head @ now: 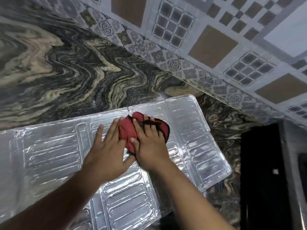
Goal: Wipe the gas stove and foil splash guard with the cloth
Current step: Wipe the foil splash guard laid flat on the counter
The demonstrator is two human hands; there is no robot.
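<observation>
In the head view, the foil splash guard (54, 150) lies flat on the swirled granite counter (66, 67), its ribbed panels spreading left and right. A red cloth (128, 130) with dark edging sits bunched near the guard's far edge. The right hand (149, 145) presses down on it, fingers spread over the fabric. The left hand (108, 151) lies flat and wide, touching the cloth's left side. A black stove (264, 176) shows at the right, below the patterned tile wall (216, 39).
</observation>
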